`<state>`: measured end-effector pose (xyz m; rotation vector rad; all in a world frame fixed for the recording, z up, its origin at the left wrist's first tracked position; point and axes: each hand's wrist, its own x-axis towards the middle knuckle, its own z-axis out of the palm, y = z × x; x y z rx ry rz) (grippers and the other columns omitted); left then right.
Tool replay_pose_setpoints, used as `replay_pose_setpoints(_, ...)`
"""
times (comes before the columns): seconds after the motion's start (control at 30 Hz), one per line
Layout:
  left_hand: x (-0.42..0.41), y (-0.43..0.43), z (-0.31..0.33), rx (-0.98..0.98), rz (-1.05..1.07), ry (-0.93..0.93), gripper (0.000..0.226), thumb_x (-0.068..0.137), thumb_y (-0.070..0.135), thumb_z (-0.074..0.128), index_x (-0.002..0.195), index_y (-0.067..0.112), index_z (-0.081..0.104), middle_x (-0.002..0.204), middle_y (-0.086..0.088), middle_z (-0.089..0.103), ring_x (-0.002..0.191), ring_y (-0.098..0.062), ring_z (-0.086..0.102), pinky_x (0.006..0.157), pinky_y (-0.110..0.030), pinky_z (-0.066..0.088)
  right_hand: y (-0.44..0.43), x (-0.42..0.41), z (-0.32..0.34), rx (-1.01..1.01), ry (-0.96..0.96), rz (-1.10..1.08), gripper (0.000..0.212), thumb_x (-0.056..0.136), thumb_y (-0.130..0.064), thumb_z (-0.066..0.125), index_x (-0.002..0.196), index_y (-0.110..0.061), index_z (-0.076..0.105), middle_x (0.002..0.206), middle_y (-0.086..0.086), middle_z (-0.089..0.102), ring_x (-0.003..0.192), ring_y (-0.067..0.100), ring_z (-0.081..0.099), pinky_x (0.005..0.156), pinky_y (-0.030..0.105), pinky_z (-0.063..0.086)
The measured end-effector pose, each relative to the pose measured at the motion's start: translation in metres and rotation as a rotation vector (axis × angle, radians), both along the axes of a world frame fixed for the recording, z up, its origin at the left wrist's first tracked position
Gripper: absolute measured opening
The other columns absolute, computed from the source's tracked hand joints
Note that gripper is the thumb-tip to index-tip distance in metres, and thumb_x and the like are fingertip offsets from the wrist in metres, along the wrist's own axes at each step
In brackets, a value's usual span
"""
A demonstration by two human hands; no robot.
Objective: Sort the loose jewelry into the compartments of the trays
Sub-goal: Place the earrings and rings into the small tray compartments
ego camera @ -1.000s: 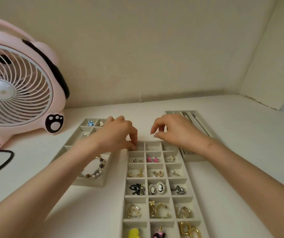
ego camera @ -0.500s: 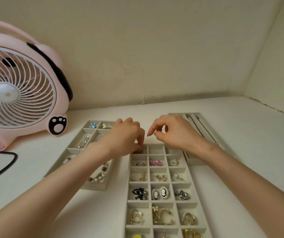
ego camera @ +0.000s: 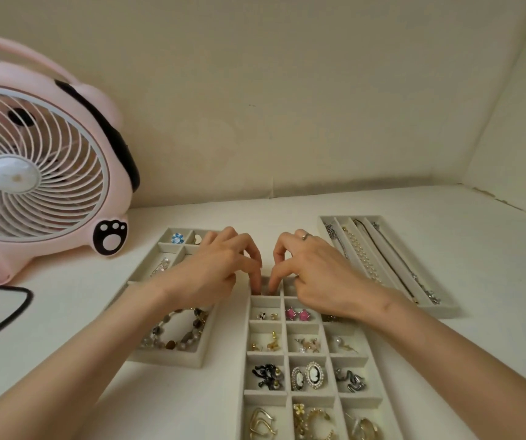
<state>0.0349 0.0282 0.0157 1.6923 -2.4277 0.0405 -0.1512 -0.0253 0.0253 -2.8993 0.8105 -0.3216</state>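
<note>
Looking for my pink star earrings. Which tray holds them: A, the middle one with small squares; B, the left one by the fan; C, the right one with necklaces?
A: the pink star earrings sit in a small square of the middle tray, beside the right hand.

We see pink fan far left on white tabletop, black paw mark on base; black cord beside; cream wall behind.

Single view: head-worn wide-angle camera, above bench, facing forward and down. Close range: left forearm and right forearm enter from lower corners, middle tray cut by bottom edge. Wall straight ahead, fan cropped at left edge. Straight lines bow near edges.
</note>
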Motion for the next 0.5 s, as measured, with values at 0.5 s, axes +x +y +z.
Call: replay_pose_setpoints(0.5, 0.0, -0.001, -0.008, -0.178, -0.027, 0.075, 0.056, 0.065, -0.003, 0.034, 0.09, 0.037, 0.064, 0.107, 0.013, 0.052, 0.091, -0.005, 0.031, 0.077, -0.022, 0.024, -0.019, -0.025, 0.004, 0.144, -0.252, -0.101, 0.049, 0.074, 0.005, 0.047, 0.083, -0.035, 0.073, 0.09, -0.014, 0.05, 0.089, 0.008, 0.041, 0.073, 0.016, 0.029)
